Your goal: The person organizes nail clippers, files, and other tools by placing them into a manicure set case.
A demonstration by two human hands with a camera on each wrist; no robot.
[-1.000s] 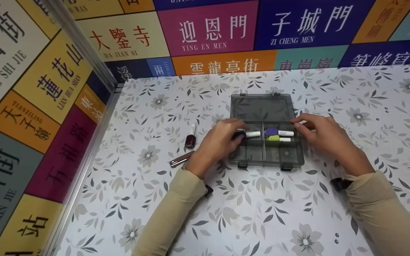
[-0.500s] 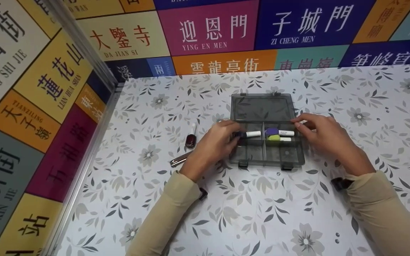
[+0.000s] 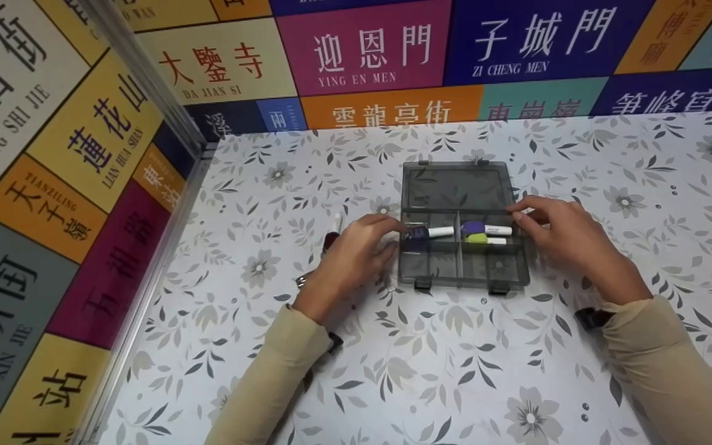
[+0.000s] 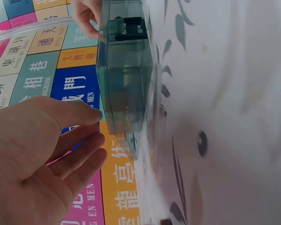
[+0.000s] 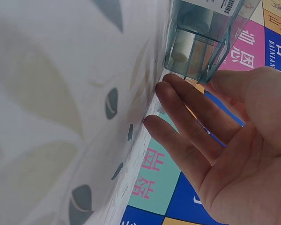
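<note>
A smoky see-through divided box point(image 3: 462, 285) lies on the table with its lid point(image 3: 457, 185) folded back. Its back left compartment holds a dark blue nail polish bottle point(image 3: 419, 233) with a white cap. Purple point(image 3: 473, 229) and yellow-green point(image 3: 476, 238) nail polish bottles lie in the back right one. At the box's left side is my left hand point(image 3: 359, 254), fingers loosely bent, holding nothing; the left wrist view shows its fingertips point(image 4: 99, 139) apart from the wall. My right hand point(image 3: 569, 238) pinches the box's back right corner between thumb and finger.
Left of my left hand lie a dark red nail polish bottle point(image 3: 330, 241) and a nail clipper point(image 3: 301, 281), both partly hidden by that hand. Printed panels point(image 3: 368, 55) stand along the back and left of the flower-patterned table point(image 3: 455, 383).
My left hand has let go of the dark blue nail polish bottle and drawn back left out of the box, now covering more of the nail clipper. My right hand stays put.
</note>
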